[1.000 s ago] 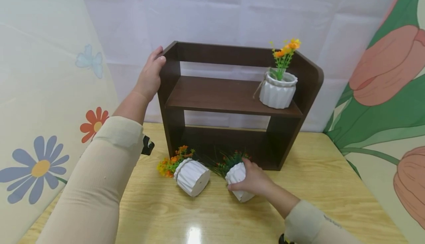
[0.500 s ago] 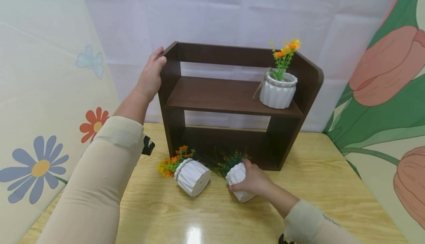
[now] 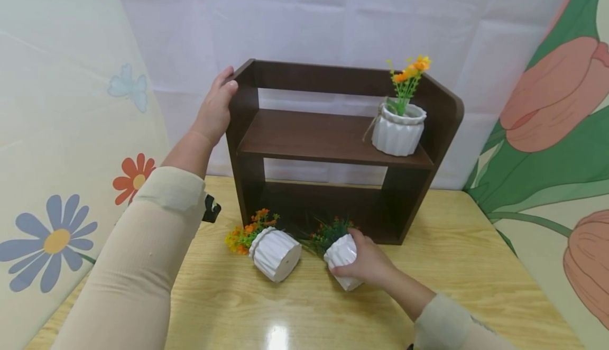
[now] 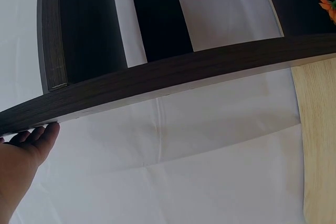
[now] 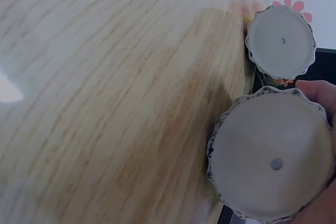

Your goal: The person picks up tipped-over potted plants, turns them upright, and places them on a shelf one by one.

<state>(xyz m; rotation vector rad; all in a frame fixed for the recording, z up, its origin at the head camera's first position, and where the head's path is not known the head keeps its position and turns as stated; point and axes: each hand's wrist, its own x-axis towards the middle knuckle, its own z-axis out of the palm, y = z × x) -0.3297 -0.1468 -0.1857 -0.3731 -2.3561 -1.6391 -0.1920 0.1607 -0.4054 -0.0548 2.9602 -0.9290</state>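
My left hand [image 3: 216,108] rests against the outer face of the left side panel of a dark brown two-tier shelf [image 3: 328,162]. In the left wrist view its fingertips [image 4: 50,132] touch that panel near the top. With thumb and fingers spread round it, my right hand [image 3: 368,260] grips a white fluted flowerpot [image 3: 342,252], tipped over, its green plant with small red flowers [image 3: 328,231] pointing at the shelf. The pot's round base [image 5: 268,153] faces the right wrist camera. Left of it, a second white flowerpot [image 3: 276,255] with orange and yellow flowers [image 3: 247,232] lies on its side.
A third white flowerpot [image 3: 398,132] with orange flowers stands upright at the right end of the upper tier. The shelf stands on a wood-grain table [image 3: 228,307]. Behind it hangs a white cloth [image 3: 304,17], with flower-printed panels [image 3: 556,144] at both sides.
My right hand and the flowerpot it grips have shifted very slightly to the right. The left hand, the shelf and the other two flowerpots stay where they were.
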